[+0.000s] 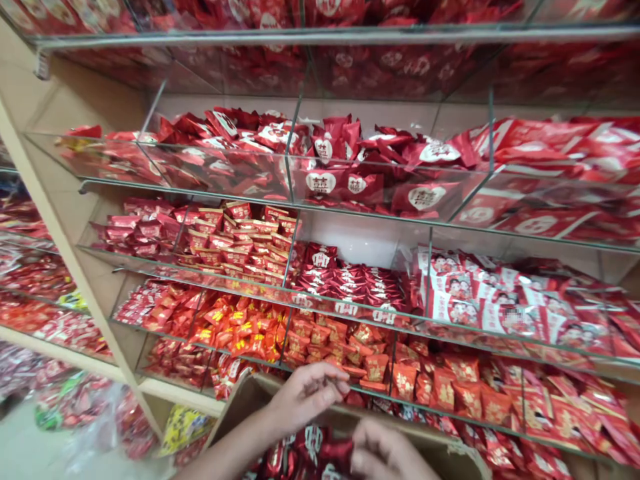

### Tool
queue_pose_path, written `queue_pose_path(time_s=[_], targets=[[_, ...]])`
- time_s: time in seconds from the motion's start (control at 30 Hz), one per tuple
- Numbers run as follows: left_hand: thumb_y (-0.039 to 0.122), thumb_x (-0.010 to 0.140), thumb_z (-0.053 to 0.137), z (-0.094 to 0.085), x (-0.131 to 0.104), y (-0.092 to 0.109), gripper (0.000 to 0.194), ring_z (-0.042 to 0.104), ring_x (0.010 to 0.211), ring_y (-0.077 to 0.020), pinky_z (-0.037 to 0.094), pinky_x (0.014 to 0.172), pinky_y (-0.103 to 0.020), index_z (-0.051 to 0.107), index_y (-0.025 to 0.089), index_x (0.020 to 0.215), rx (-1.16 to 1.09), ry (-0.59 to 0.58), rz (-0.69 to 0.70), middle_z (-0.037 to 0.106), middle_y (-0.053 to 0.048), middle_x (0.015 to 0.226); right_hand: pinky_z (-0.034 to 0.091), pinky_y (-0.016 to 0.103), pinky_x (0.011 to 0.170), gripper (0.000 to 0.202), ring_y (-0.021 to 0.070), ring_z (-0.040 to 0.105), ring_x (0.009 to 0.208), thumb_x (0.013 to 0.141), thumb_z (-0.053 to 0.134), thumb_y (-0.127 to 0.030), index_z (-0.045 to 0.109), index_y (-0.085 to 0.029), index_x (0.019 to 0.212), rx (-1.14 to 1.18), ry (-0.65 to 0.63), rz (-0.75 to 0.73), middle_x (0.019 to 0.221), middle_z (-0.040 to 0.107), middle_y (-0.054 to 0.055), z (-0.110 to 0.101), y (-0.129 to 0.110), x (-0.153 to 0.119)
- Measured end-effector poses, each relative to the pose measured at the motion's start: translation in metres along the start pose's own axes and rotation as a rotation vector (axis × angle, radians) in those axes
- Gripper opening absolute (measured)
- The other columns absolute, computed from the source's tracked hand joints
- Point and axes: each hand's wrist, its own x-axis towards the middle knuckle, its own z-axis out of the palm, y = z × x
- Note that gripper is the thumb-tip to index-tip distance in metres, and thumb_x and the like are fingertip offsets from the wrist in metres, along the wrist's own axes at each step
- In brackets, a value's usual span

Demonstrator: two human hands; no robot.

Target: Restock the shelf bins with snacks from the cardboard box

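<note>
At the far left, a clear plastic bag (97, 417) by the foot of the shelving unit (95, 100) shows red packets through it. Beside it, at the unit's bottom left corner, sits a yellow package (185, 427). Along the middle shelf, clear dividers part the goods: from the left end, deep pink packets (143, 230), then gold-edged red packets (237, 243), then dark red shelf packets (353, 283) in neat rows, and toward the right end white-and-red packets (493, 297).

Below, against the unit's front edge, is my open cardboard box (443, 437), holding a pile of loose packets (314, 439). My left hand (307, 393) hangs over the box near its far edge, released, fingers loosely bent and thumb apart. The pile lies between and below my hands. My right hand (383, 450) is curled low at the pile's right side, blurred; I cannot tell whether it grips one.

Those packets are glossy, wine-dark red, crinkled, with dark characters on white patches, much like the ones in neat rows.
</note>
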Motion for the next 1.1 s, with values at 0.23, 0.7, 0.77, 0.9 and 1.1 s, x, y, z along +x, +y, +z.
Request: queue_pose_path(time_s=[0.23,0.7,0.77,0.9,1.1], targets=[[0.037,0.073,0.059,0.017,0.017,-0.006,0.026,0.046,0.050,-0.0076,0.038,0.052,-0.019,0.060,0.012,0.067,-0.046,0.334,-0.096,0.055,0.002,0.056,0.043,0.025,0.059,0.027,0.0111,0.049,0.062,0.070,0.062,-0.040,0.053,-0.017,0.081,0.350,0.336,-0.002,0.067,0.054,-0.001,-0.006,0.000,0.020],[0.031,0.072,0.061,0.026,0.017,-0.019,0.019,0.050,0.057,-0.0091,0.041,0.058,-0.021,0.059,0.012,0.070,-0.085,0.411,-0.070,0.057,0.001,0.061,0.044,0.022,0.049,0.030,0.0108,0.049,0.060,0.067,0.066,-0.034,0.054,-0.018,0.089,0.380,0.407,-0.016,0.068,0.052,-0.001,0.008,0.007,0.018],[0.029,0.071,0.063,0.026,0.014,-0.017,0.018,0.053,0.064,-0.0104,0.042,0.063,-0.022,0.060,0.013,0.079,-0.104,0.336,-0.060,0.059,0.000,0.069,0.044,0.022,0.051,0.021,0.0101,0.047,0.059,0.073,0.060,-0.034,0.053,-0.018,0.083,0.301,0.383,-0.021,0.066,0.047,-0.003,0.009,0.010,0.016],[0.026,0.070,0.066,0.022,0.009,-0.012,0.020,0.054,0.077,-0.0137,0.043,0.071,-0.026,0.062,0.015,0.086,-0.115,0.153,-0.012,0.058,-0.003,0.083,0.047,0.025,0.056,0.017,0.0118,0.050,0.062,0.077,0.055,-0.033,0.050,-0.019,0.086,0.271,0.382,-0.052,0.072,0.050,-0.001,0.010,0.015,0.013],[0.032,0.072,0.064,0.025,0.005,-0.006,0.019,0.054,0.086,-0.0156,0.042,0.077,-0.029,0.060,0.016,0.083,-0.196,0.107,-0.029,0.056,-0.005,0.094,0.050,0.031,0.069,0.016,0.0191,0.057,0.083,0.077,0.055,-0.024,0.055,-0.019,0.092,-0.054,0.559,-0.264,0.091,0.058,0.008,0.009,0.022,0.011]])
